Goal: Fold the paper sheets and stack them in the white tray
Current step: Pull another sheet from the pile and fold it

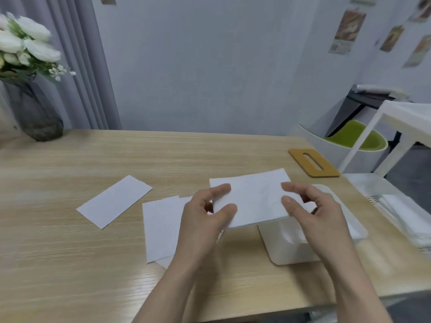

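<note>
Risk, as I judge it: the folded paper sheet [254,199] is held up off the table [70,252] by its two side edges only. If either pinch slackens, the layers could splay and the crease shift, or the sheet could land askew, half on the rim of the white tray [289,250] directly below the fingers. The tray's contents are hidden by the sheet and the hands, so whether anything is stacked there yet cannot be told.

Left hand [205,220]: fingers narrow, thumb on top and the others curled under, pinching the sheet's left edge.

Right hand [317,213]: fingers likewise narrow, thumb and forefinger laid on the sheet's right edge, the remaining fingers curled behind it; it holds the sheet.

Folded paper sheet: between the two hands, roughly level, apart from the table, over the tray's near-left part.

Loose paper sheets [161,229]: a small overlapping lot flat on the table, just left of and under the left hand, apparently awaiting folding.

Single paper strip [114,201]: well left of the fingers, flat, lying at an angle; looks folded already.

Wooden slotted lid [313,163]: beyond the right hand, flat on the table.

Vase of white flowers [35,108]: far left corner.
</note>
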The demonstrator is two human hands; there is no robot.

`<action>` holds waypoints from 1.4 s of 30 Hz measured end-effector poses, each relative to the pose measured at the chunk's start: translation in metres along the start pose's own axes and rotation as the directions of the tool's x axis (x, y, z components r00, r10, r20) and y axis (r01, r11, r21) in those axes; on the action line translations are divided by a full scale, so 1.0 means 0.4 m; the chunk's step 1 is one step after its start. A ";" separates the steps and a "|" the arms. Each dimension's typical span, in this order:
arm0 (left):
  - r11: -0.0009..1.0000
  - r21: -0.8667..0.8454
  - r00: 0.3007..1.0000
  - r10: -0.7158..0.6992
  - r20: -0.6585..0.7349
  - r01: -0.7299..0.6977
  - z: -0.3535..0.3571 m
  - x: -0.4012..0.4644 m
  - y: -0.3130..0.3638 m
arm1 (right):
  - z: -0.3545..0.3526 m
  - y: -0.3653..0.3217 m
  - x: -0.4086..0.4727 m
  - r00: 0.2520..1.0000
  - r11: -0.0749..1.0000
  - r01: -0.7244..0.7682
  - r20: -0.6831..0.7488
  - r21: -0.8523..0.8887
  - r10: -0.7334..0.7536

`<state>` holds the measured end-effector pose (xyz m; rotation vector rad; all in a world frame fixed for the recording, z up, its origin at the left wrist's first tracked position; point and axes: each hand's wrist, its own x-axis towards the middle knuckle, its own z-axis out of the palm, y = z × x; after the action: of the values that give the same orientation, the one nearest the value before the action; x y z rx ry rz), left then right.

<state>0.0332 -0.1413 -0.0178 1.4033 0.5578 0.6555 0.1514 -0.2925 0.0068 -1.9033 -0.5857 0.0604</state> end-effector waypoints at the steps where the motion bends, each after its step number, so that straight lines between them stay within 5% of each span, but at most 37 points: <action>1: 0.999 0.041 1.000 0.011 0.016 -0.012 0.023 0.001 -0.003 | -0.019 0.016 0.004 1.000 1.000 -0.009 -0.018 -0.007 0.009; 8: 0.950 0.272 0.983 0.116 0.143 -0.152 0.157 0.020 -0.030 | -0.134 0.093 0.018 0.985 0.995 -0.068 -0.162 -0.072 0.056; 13: 0.799 0.509 0.946 0.239 0.221 -0.321 0.232 0.031 -0.051 | -0.187 0.137 0.025 0.975 0.992 -0.093 -0.211 -0.086 0.073; 23: 0.631 0.666 0.918 0.283 0.279 -0.398 0.256 0.038 -0.079 | -0.206 0.185 0.033 0.972 0.965 -0.045 -0.235 -0.259 -0.017; 34: 0.480 0.766 0.904 0.218 0.367 -0.427 0.242 0.037 -0.059 | -0.235 0.191 0.048 0.998 0.874 -0.002 -0.053 -0.486 -0.028; 37: 0.420 0.766 0.871 0.166 0.462 -0.486 0.236 0.054 -0.051 | -0.269 0.181 0.070 0.994 0.834 0.093 0.099 -0.544 -0.046; 42: 0.468 0.723 0.826 0.030 0.562 -0.508 0.234 0.077 -0.036 | -0.304 0.173 0.109 0.935 0.846 0.165 0.354 -0.508 0.031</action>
<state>0.1218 -0.1860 -0.0225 2.5869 0.2101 0.2070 0.2525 -0.3985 0.0051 -2.4338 -0.9936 0.2151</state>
